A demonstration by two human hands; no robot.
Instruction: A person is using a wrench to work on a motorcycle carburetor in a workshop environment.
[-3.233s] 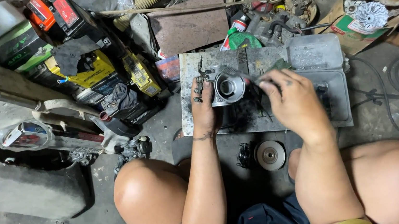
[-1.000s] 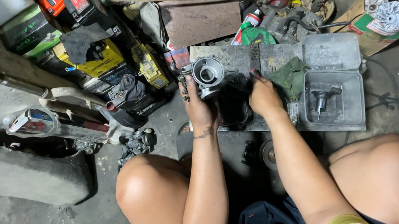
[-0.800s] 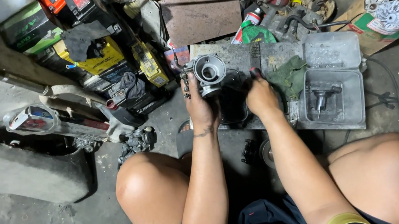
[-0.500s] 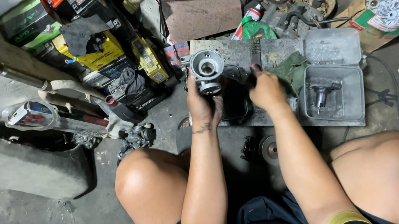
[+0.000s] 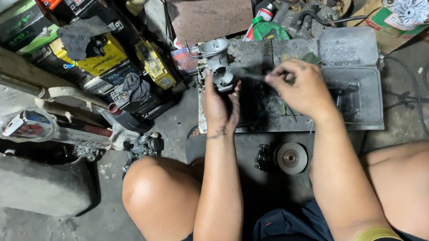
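The left hand [image 5: 221, 105] is wrapped around a grey cast-metal carburetor [image 5: 217, 64], fingers clamped on its lower body so that the round, open throat stands up at the top, held just above the near left corner of a dull, grimy metal tray [image 5: 348, 49]. The right hand [image 5: 303, 87] pinches a thin dark tool [image 5: 253, 75], slender and rod-like, between thumb and fingertips; its far end points toward the side of the carburetor, though whether the tip touches the casting is too small to tell. The tray is flat and rectangular, its surface blackened with oily residue, and a raised boxy section sits on its right side. On the concrete floor between the knees lies a round metal disc [image 5: 291, 157] with a stepped face, beside a small dark part. Left of the carburetor stand stacked yellow and black batteries [image 5: 103, 55] with a crumpled dark rag on top. A rusty flat steel plate [image 5: 210, 16] leans beyond the tray.
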